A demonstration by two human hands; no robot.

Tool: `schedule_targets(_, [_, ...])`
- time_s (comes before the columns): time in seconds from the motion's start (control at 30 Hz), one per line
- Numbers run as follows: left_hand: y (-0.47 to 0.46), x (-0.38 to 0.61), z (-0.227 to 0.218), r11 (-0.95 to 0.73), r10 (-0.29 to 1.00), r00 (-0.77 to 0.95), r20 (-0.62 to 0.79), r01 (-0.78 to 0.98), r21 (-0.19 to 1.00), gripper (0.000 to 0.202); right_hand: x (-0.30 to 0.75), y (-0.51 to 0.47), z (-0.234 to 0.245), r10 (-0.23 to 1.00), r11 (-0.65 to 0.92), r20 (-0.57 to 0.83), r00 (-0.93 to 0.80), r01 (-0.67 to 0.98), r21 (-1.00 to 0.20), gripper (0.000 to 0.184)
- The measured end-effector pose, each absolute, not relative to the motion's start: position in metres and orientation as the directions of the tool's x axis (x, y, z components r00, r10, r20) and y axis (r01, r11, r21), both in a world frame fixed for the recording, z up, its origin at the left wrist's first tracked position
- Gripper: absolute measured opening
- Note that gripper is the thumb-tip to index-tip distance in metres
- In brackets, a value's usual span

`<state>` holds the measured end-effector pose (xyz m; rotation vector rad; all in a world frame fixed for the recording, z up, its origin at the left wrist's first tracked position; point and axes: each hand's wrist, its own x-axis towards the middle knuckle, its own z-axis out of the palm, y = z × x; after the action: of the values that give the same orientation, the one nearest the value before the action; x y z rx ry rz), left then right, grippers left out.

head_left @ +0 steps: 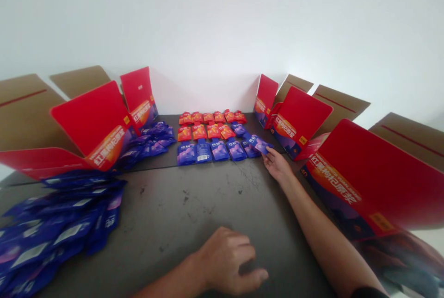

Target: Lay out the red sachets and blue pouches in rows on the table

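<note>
My right hand [276, 164] pinches the lower right edge of a blue-purple pouch [257, 143], tilted at the right end of the rows. Part of it overlaps another blue pouch [249, 150] beneath. Leftward from there runs a front row of blue pouches [219, 151]. Behind them lie two rows of red-orange pouches [199, 132], with one blue pouch [238, 129] ending the middle row. My left hand [229, 261] is near the front of the dark table [180, 210], its fingers curled in, its thumb apart and nothing visible in it.
A large heap of blue pouches [65, 224] spreads over the left side, with a smaller pile [149, 143] behind it. Open red cartons stand at the left [93, 122] and right [301, 120], flaps raised. A nearer red carton [374, 173] flanks my right forearm. A white wall [215, 34] closes the back.
</note>
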<state>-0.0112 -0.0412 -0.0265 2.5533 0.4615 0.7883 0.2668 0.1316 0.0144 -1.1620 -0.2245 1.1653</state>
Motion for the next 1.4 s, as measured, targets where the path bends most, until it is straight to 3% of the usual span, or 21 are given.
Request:
schedule_targets(0.37, [-0.04,-0.013,-0.024,-0.851,0.423,0.798,0.43,0.187,0.49,0.047,0.252,0.133,0.013,0.828,-0.023,-0.368,0.423,-0.63,-0.776,0.023])
schedule_targets(0.6, [-0.041,-0.013,-0.025,-0.849,0.425,0.811,0.402,0.202,0.489,0.042,0.243,0.13,0.008,0.813,0.065,-0.277,0.512,-0.552,-0.831,0.062])
schedule_targets(0.83, [-0.041,-0.014,-0.023,-0.848,0.421,0.817,0.395,0.199,0.491,0.04,0.242,0.129,0.006,0.835,0.093,-0.169,0.524,-0.436,-0.895,0.034])
schedule_targets(1.17, [-0.04,-0.014,-0.022,-0.846,0.421,0.819,0.389,0.201,0.494,0.037,0.247,0.132,-0.006,0.823,0.096,0.047,0.566,-0.057,-0.994,0.045])
schedule_targets(1.3, [-0.04,-0.014,-0.023,-0.85,0.423,0.814,0.398,0.204,0.486,0.035,0.247,0.13,-0.006,0.842,0.081,0.128,0.524,0.112,-0.99,0.051])
schedule_targets(1.4, [-0.04,-0.014,-0.022,-0.846,0.423,0.813,0.4,0.197,0.495,0.034,0.251,0.128,-0.009,0.854,0.067,0.228,0.468,0.336,-0.94,0.051])
